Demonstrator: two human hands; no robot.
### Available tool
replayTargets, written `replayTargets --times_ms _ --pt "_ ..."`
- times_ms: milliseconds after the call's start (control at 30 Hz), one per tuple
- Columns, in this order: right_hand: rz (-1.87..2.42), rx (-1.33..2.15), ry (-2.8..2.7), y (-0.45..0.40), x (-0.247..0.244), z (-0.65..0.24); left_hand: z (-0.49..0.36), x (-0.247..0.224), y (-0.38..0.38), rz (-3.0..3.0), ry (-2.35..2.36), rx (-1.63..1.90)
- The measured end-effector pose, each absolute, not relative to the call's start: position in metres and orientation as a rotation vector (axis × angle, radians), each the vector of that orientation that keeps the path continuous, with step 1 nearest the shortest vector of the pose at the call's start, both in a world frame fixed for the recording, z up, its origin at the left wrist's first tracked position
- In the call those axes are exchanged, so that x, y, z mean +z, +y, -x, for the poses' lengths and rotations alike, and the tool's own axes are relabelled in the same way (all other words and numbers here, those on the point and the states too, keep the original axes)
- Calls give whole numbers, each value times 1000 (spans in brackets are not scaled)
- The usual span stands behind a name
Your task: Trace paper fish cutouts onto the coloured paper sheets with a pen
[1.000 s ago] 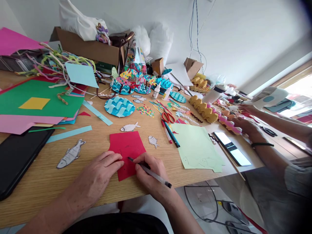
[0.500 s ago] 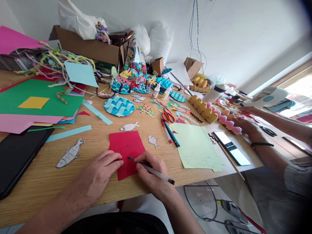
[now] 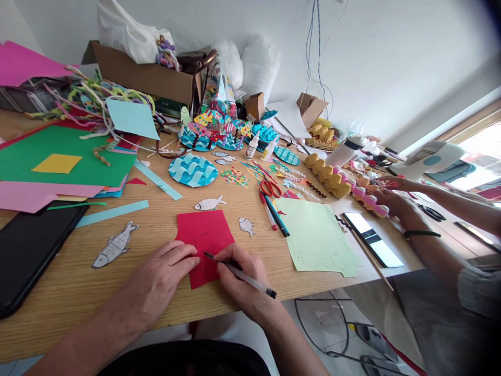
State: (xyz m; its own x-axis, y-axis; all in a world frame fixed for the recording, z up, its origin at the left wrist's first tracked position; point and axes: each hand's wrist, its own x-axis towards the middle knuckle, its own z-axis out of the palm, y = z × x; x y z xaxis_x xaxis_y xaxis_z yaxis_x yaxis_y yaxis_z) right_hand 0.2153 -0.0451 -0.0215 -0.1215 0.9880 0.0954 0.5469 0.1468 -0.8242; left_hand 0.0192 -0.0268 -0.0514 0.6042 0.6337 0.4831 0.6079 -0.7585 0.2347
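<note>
A red sheet of paper (image 3: 206, 230) lies before me with faint dark pen lines on it. My right hand (image 3: 245, 282) grips a pen (image 3: 250, 280) with a clear barrel and black end cap, its tip on the red paper. Flat on the paper's left edge rests my left hand (image 3: 160, 277), fingers stretched out and holding nothing. Around the sheet are paper fish cut-outs: a large grey one (image 3: 115, 245) to the left, a white one (image 3: 210, 203) above and a small one (image 3: 247, 226) to the right.
Right of me lie pale green paper (image 3: 321, 230) with pencilled fish, markers (image 3: 276, 214), red scissors (image 3: 270, 188) and a phone (image 3: 371, 237). Coloured sheets (image 3: 102, 167) and a black tablet-like device (image 3: 35, 250) lie left. Another person's hands (image 3: 395, 203) work among egg-carton strips (image 3: 326, 175) at far right.
The pen has shifted very slightly to the left on the red paper, and its back end has tipped a little lower. My left hand stays in place.
</note>
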Motion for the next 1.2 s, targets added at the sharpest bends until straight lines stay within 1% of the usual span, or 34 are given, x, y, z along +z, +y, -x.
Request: replayTargets --times_ms 333,700,1000,1200 --pt "1462 822 -1754 -45 -21 -213 -20 -54 -27 -2748 1097 816" --pt "1484 840 -1704 -45 -23 -215 -19 -44 -23 -2826 1044 818" --pt "1474 811 -1746 -45 -21 -214 -20 -52 -26 -2772 1103 837" --pt "1491 829 -1695 -45 -23 -214 -17 -47 -23 -2807 1059 755"
